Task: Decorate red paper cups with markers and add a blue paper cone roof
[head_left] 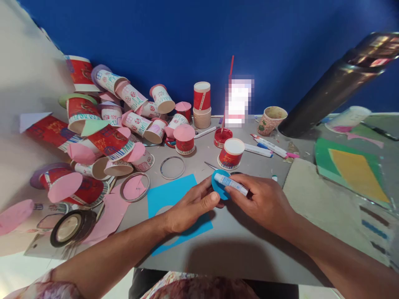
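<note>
My left hand (pixel 199 203) supports a blue paper disc (pixel 217 187) from its left edge, fingers behind it and thumb in front. In my right hand (pixel 263 198) is a white glue stick (pixel 231 184), its tip against the face of the disc. Under my left forearm lies a blue paper sheet (pixel 174 189) with a round piece cut out. Just beyond the disc stands a small red paper cup (pixel 231 154) with a white top. The points of a pair of scissors (pixel 210 165) show beside it, the rest hidden.
Many decorated paper cups (pixel 134 95) with paper tops are heaped at the left. Tape rings (pixel 172 167) and a tape roll (pixel 70 227) lie nearby. Behind are a red paint pot (pixel 223 137), markers (pixel 271 145) and a patterned cup (pixel 270 120). A black flask (pixel 324 91) stands at right.
</note>
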`<state>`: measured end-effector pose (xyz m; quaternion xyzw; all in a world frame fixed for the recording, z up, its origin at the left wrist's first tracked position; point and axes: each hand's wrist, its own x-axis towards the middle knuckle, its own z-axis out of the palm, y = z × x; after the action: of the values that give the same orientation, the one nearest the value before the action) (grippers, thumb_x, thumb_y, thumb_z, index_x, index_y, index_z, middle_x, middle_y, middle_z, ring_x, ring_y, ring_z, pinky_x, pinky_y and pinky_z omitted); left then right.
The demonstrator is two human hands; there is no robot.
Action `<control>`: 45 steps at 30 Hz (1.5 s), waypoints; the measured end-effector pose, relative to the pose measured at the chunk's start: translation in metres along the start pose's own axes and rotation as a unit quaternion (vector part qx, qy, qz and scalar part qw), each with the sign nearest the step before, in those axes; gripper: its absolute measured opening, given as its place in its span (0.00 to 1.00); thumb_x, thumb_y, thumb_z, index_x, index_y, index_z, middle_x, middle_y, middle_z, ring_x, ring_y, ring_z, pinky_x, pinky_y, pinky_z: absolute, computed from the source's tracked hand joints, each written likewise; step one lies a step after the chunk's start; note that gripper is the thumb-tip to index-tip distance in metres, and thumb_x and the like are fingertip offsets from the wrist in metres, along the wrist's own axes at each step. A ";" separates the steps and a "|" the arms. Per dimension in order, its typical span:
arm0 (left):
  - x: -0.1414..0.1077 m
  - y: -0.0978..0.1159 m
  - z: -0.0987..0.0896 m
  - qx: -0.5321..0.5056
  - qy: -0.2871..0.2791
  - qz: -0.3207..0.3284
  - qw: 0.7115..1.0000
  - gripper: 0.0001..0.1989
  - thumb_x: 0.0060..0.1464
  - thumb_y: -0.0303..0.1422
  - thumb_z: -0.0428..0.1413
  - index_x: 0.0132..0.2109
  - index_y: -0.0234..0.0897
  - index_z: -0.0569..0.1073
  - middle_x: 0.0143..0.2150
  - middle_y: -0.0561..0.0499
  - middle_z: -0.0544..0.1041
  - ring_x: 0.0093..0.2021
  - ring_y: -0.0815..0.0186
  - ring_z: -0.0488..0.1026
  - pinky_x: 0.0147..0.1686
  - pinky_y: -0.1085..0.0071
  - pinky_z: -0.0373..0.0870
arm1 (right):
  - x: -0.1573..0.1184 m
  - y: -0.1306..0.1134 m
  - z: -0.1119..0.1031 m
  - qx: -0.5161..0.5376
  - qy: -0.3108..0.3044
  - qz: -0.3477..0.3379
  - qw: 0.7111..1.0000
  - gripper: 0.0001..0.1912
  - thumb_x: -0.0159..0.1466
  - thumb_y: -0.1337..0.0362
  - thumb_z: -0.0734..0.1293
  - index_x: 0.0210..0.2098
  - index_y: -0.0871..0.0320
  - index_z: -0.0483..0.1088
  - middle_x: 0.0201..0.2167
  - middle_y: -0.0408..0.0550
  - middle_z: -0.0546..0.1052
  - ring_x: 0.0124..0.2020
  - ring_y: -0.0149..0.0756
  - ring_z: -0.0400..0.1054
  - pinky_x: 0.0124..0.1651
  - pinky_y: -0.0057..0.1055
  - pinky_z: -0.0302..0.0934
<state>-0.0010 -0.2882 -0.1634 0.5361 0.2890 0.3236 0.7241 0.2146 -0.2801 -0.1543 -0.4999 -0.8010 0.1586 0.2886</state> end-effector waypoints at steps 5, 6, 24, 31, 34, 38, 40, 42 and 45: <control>0.001 0.005 -0.003 0.059 -0.018 0.013 0.998 0.33 0.65 0.58 0.54 0.63 0.38 0.72 0.58 0.39 0.75 0.54 0.56 0.71 0.54 0.59 0.71 | 0.000 0.001 -0.003 -0.001 0.004 -0.049 0.999 0.14 0.71 0.58 0.64 0.37 0.57 0.80 0.24 0.44 0.79 0.24 0.34 0.71 0.30 0.30 0.56; 0.001 0.007 -0.003 0.075 -0.019 0.014 0.997 0.33 0.65 0.58 0.53 0.62 0.37 0.73 0.56 0.40 0.76 0.52 0.57 0.71 0.52 0.60 0.71 | 0.000 0.002 -0.003 -0.004 0.004 -0.058 0.998 0.14 0.71 0.58 0.65 0.36 0.57 0.79 0.23 0.43 0.79 0.23 0.34 0.70 0.30 0.30 0.56; 0.004 0.000 -0.001 -0.036 0.038 -0.004 0.999 0.33 0.63 0.62 0.52 0.56 0.38 0.75 0.44 0.45 0.74 0.43 0.60 0.72 0.48 0.58 0.74 | 0.004 -0.007 -0.006 0.116 -0.050 0.095 0.987 0.20 0.72 0.51 0.61 0.34 0.55 0.78 0.25 0.44 0.78 0.25 0.34 0.66 0.31 0.31 0.56; 0.000 0.012 0.001 0.101 0.017 0.016 0.995 0.30 0.65 0.57 0.54 0.61 0.40 0.72 0.43 0.48 0.72 0.42 0.63 0.66 0.44 0.67 0.67 | 0.002 -0.007 -0.001 0.074 -0.054 0.086 0.992 0.19 0.71 0.50 0.62 0.37 0.55 0.79 0.26 0.45 0.81 0.25 0.37 0.70 0.31 0.32 0.57; 0.000 0.015 -0.002 0.159 0.012 0.026 0.987 0.29 0.66 0.57 0.52 0.59 0.38 0.73 0.45 0.48 0.73 0.42 0.63 0.65 0.46 0.66 0.65 | 0.000 -0.006 0.000 0.052 -0.051 0.062 0.995 0.18 0.71 0.52 0.62 0.39 0.56 0.80 0.28 0.47 0.83 0.27 0.39 0.74 0.34 0.32 0.59; 0.001 0.018 -0.004 0.196 0.008 0.021 0.980 0.30 0.66 0.59 0.50 0.47 0.35 0.74 0.41 0.48 0.73 0.40 0.63 0.65 0.42 0.66 0.65 | -0.004 -0.004 0.002 0.027 -0.042 0.023 0.998 0.16 0.70 0.54 0.63 0.38 0.55 0.79 0.29 0.47 0.83 0.29 0.40 0.75 0.34 0.32 0.59; 0.001 0.018 -0.005 0.193 0.003 0.011 0.981 0.29 0.66 0.59 0.48 0.44 0.35 0.73 0.38 0.49 0.71 0.37 0.64 0.65 0.39 0.67 0.65 | -0.005 -0.004 0.003 0.021 -0.047 0.010 0.999 0.15 0.70 0.55 0.63 0.38 0.55 0.79 0.28 0.47 0.83 0.28 0.39 0.75 0.34 0.32 0.58; 0.002 0.018 -0.005 0.185 0.002 0.009 0.983 0.30 0.66 0.60 0.48 0.45 0.35 0.73 0.38 0.49 0.71 0.37 0.64 0.65 0.40 0.66 0.65 | -0.006 -0.006 0.003 0.034 -0.061 0.012 0.998 0.14 0.70 0.55 0.64 0.39 0.55 0.79 0.27 0.46 0.82 0.26 0.38 0.74 0.33 0.32 0.57; 0.002 0.016 -0.006 0.155 0.007 0.008 0.988 0.32 0.65 0.62 0.47 0.48 0.35 0.74 0.42 0.47 0.72 0.41 0.62 0.65 0.42 0.65 0.65 | -0.004 -0.010 0.001 0.082 -0.081 0.046 0.992 0.14 0.69 0.55 0.64 0.36 0.55 0.78 0.25 0.44 0.80 0.25 0.35 0.70 0.31 0.31 0.56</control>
<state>-0.0067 -0.2800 -0.1494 0.6415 0.3367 0.2843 0.6279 0.2085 -0.2881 -0.1509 -0.4959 -0.7824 0.2769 0.2556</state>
